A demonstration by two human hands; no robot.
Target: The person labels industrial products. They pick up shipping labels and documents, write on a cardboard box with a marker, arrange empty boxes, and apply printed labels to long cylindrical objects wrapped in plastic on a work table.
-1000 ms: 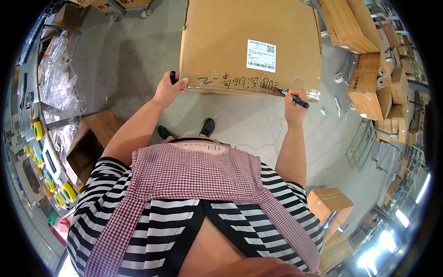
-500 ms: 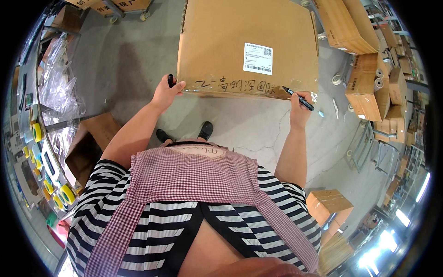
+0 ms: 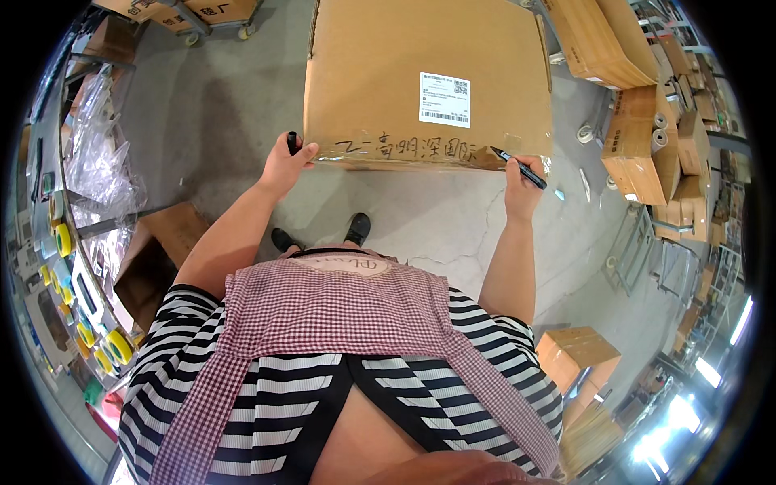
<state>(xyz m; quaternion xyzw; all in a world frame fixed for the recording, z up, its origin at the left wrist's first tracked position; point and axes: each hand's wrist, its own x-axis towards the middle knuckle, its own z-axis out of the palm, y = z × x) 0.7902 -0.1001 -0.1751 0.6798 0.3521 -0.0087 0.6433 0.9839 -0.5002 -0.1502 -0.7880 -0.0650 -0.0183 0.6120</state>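
Note:
A large brown cardboard box (image 3: 364,65) stands in front of me, with a white label (image 3: 444,100) on its top. Black handwriting (image 3: 408,147) runs along the box's near edge, partly under shiny clear tape. My right hand (image 3: 521,182) grips a black marker (image 3: 529,173), its tip at the right end of the writing; I cannot tell if it touches the cardboard. At the near left corner, my left hand (image 3: 284,166) is closed around a black marker cap (image 3: 293,143), its fingertips against or beside the box edge.
On the left is a bench with yellow tape rolls (image 3: 119,345) and crumpled clear plastic (image 3: 105,153). An open carton (image 3: 158,250) stands below it. Cartons (image 3: 634,145) line the right side, another box (image 3: 575,356) lies behind right. A wheeled cart (image 3: 218,28) stands far left.
The writing has gained strokes at its right end. The view has shifted slightly, so the box appears a little further left and up. Both hands keep their grips.

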